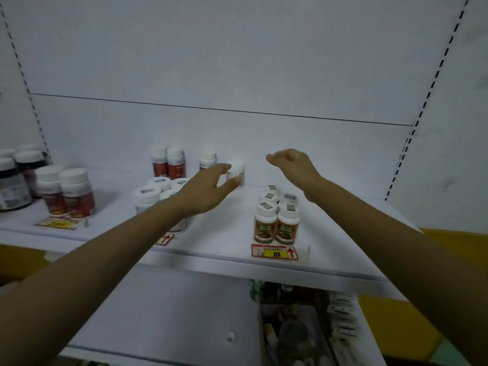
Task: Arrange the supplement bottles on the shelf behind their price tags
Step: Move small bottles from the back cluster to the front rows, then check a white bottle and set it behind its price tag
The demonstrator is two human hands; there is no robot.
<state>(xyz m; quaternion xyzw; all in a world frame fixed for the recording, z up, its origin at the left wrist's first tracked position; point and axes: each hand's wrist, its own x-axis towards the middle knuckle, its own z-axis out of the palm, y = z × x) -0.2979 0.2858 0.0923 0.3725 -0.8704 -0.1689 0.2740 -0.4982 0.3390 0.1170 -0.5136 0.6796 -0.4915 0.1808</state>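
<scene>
Near the middle of the frame, on the white shelf [224, 247], stands a small white supplement bottle [235, 173] with a white cap; it is upright, its long axis vertical, and its label is too blurred to read. The left hand [208, 190] reaches to it from the lower left, palm down, with the thumb at the bottle's lower front and the fingers at its left side; the grip is loose and half open around the bottle, and I cannot tell if it presses firmly. The right hand [293, 163] hovers to the right of the bottle, apart from it, with fingers curled inward and nothing inside. At lower right of centre, a group of orange-label bottles [276, 220] stands upright behind a red and yellow price tag [276, 252]. Left of centre are white jars [155, 192], partly hidden by the left forearm, and red-label bottles [169, 162] behind them.
</scene>
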